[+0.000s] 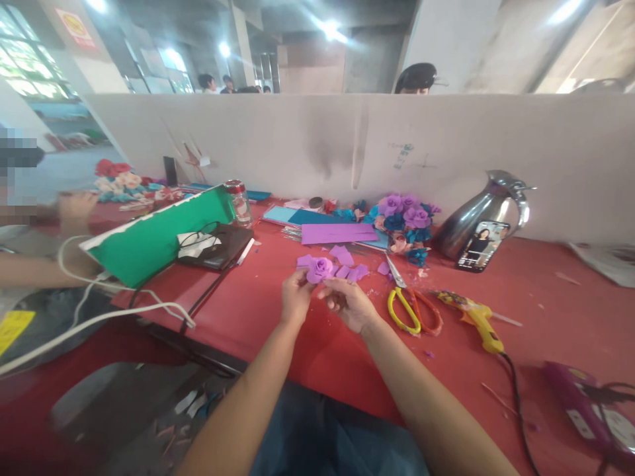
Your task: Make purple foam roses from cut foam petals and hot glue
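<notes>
While the left hand pinches a purple paper rose above the worktop, the right hand lies half-curled at its right edge, grip impossible to tell. Done: layered petals on this rose; bunched flowers, far right. Remaining, apparently: loose purple pieces, just beyond; a purple sheet, farther.

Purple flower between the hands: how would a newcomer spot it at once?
Find the red table, then the left hand and right hand above it. The purple flower between them is layered, unlike the flat purple scraps behind, and apart from the flower bunch.
</notes>
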Demonstrator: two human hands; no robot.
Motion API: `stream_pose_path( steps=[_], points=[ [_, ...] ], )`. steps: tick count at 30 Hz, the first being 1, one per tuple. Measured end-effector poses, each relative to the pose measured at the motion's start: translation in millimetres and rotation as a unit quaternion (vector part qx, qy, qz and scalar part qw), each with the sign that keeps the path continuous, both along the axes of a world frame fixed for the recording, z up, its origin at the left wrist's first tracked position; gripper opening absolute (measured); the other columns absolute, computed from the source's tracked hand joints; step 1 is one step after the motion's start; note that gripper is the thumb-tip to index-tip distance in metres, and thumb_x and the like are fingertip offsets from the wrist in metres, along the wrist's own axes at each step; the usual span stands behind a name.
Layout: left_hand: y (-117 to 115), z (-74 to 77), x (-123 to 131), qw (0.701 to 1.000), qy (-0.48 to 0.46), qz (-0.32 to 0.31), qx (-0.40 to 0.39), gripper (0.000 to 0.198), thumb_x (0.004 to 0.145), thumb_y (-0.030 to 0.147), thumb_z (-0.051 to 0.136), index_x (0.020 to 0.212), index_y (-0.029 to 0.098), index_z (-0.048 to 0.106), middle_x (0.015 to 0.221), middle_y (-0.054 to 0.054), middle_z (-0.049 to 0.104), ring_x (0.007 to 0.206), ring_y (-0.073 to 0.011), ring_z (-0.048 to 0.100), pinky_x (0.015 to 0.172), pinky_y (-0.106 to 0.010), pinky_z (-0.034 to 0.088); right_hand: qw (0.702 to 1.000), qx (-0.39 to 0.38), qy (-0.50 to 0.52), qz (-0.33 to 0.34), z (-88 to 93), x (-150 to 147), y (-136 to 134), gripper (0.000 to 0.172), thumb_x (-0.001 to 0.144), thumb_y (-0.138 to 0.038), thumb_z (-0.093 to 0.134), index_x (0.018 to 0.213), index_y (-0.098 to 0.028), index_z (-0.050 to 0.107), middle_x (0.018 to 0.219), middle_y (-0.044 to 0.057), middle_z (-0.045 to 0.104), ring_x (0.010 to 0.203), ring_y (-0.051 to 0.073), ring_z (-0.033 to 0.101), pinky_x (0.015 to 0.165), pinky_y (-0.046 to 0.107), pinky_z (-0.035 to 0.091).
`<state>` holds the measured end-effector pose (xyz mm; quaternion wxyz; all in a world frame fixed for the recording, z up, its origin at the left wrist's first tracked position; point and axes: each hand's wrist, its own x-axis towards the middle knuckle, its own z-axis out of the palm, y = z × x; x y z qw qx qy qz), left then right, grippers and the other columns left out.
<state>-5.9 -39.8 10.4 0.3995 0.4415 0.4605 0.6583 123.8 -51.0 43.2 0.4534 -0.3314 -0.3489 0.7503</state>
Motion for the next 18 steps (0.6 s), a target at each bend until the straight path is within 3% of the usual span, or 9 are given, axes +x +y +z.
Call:
stream_pose_path(
  steps=[7, 12, 18],
  points=[
    [-3.9, 9.1, 3.8, 0.998, -0.051, -0.029, -0.012, 0.013, 0.058, 0.02, 0.071, 0.069, 0.016, 0.067, 0.065, 0.001, 0.066, 0.065, -0.0136, 0.058, 0.067, -0.025, 0.046, 1.0, 0.017, -0.012, 0.008, 2.7, 1.7, -1.1, 0.02, 0.061, -0.034, 0.072, 0.068, -0.016, 0.069, 0.056, 0.002, 0.067, 0.04, 0.006, 0.045, 0.039, 0.02, 0.028],
    [-3.2, 7.7, 3.0, 1.0, -0.028, -0.009, -0.009, 0.01, 0.061, 0.018, 0.067, 0.071, 0.016, 0.068, 0.067, 0.001, 0.067, 0.065, -0.0126, 0.058, 0.066, -0.023, 0.044, 1.0, -0.007, -0.017, -0.001, 4.7, 3.8, 0.1, 0.025, 0.062, -0.041, 0.066, 0.063, -0.016, 0.067, 0.054, 0.003, 0.065, 0.041, 0.007, 0.045, 0.039, 0.02, 0.027],
    [-1.4, 5.2, 3.5, 1.0, -0.024, -0.01, -0.009, 0.009, 0.061, 0.02, 0.069, 0.068, 0.015, 0.068, 0.066, 0.001, 0.066, 0.066, -0.0135, 0.058, 0.07, -0.026, 0.047, 0.999, 0.024, -0.014, -0.036, 6.6, 2.6, -1.5, 0.019, 0.059, -0.034, 0.073, 0.064, -0.018, 0.063, 0.052, -0.001, 0.063, 0.039, 0.006, 0.042, 0.04, 0.02, 0.026]
  ],
)
